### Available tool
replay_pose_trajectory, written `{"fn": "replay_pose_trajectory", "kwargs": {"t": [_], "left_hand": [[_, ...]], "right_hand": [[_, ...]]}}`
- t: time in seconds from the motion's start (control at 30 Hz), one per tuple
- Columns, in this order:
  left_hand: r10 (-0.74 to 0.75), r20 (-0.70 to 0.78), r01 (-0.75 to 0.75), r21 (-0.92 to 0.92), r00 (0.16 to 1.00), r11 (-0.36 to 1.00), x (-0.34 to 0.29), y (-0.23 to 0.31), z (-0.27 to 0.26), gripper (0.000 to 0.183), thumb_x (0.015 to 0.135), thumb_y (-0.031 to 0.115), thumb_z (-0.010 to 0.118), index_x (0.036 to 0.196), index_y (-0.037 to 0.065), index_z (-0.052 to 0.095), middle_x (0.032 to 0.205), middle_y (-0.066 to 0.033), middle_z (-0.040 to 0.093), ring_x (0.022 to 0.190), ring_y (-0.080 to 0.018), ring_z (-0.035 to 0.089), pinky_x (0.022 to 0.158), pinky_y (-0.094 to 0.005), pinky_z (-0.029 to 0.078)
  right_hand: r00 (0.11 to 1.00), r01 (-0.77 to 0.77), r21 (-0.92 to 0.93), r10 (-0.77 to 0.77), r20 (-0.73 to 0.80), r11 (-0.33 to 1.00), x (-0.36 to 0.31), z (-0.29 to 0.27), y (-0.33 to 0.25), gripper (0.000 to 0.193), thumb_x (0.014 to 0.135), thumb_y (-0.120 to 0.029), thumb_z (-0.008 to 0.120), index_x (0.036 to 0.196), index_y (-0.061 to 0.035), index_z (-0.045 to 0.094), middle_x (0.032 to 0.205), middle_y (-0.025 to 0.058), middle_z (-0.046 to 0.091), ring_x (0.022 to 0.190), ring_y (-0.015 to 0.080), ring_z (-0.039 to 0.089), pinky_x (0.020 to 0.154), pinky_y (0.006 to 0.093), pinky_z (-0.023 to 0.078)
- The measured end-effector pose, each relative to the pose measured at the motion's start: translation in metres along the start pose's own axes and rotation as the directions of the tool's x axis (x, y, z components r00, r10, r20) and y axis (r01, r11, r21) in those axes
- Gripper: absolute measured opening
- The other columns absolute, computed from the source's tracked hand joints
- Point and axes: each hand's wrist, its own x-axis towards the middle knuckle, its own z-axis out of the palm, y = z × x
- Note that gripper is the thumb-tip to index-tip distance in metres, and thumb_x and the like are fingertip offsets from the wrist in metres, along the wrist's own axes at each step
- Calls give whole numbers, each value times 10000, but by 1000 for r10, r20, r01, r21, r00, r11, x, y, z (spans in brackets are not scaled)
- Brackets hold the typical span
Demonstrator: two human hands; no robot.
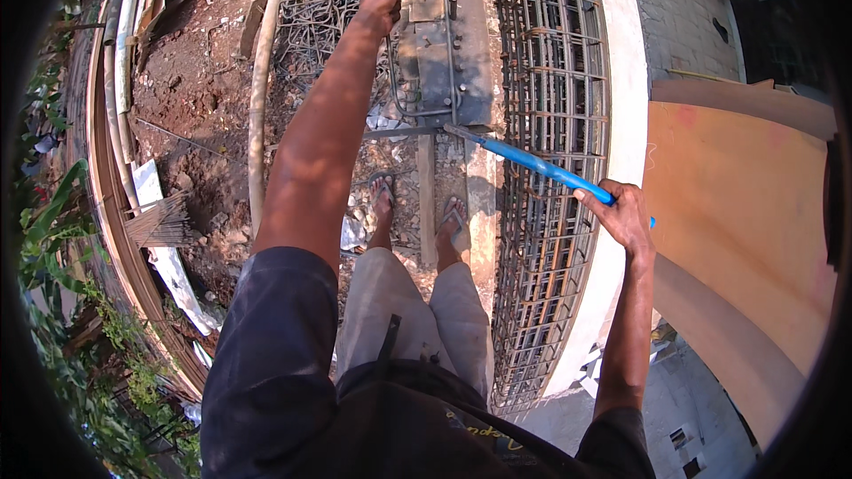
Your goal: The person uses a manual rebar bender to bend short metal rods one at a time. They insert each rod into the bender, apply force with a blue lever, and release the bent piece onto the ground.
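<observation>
At the far end of a narrow bending bench (479, 62), my left hand (382, 4) is closed on the upper left corner of a steel rod bent into a rectangular stirrup (448, 31). The stirrup lies across the metal-plated top, among short upright pins. My right hand (626, 213) is wrapped round the blue handle of a rebar bending lever (541, 168), near its outer end. The lever slants up and left, its metal head at the near edge of the bench, close to the stirrup's lower right corner.
A pile of bent stirrups (333, 0) lies beyond my left arm. Along the right runs a long rebar cage (550, 124) beside a white wall edge (628, 62). Brown boards (737, 204) stand farther right. Bundled thin rods (164, 222) and pipes (120, 62) lie left.
</observation>
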Motion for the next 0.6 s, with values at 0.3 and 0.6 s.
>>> {"fn": "replay_pose_trajectory", "kwargs": {"t": [0.3, 0.6], "left_hand": [[17, -31, -16, 23, 999, 1000, 13, -8, -5, 470, 939, 347, 876, 688, 245, 493, 576, 111, 357, 429, -62, 262, 391, -308, 172], [296, -189, -261, 191, 936, 946, 40, -28, -8, 625, 839, 345, 921, 1169, -130, 683, 1133, -158, 714, 877, -285, 650, 789, -428, 537]], "right_hand": [[978, -186, 84, 176, 113, 979, -24, 8, -6, 513, 841, -577, 874, 845, -67, 824, 634, 84, 683, 630, 228, 671, 632, 415, 509], [967, -220, 46, 224, -120, 974, -41, 47, 13, 654, 785, -663, 889, 663, -50, 699, 533, 97, 587, 518, 262, 553, 585, 441, 468]]}}
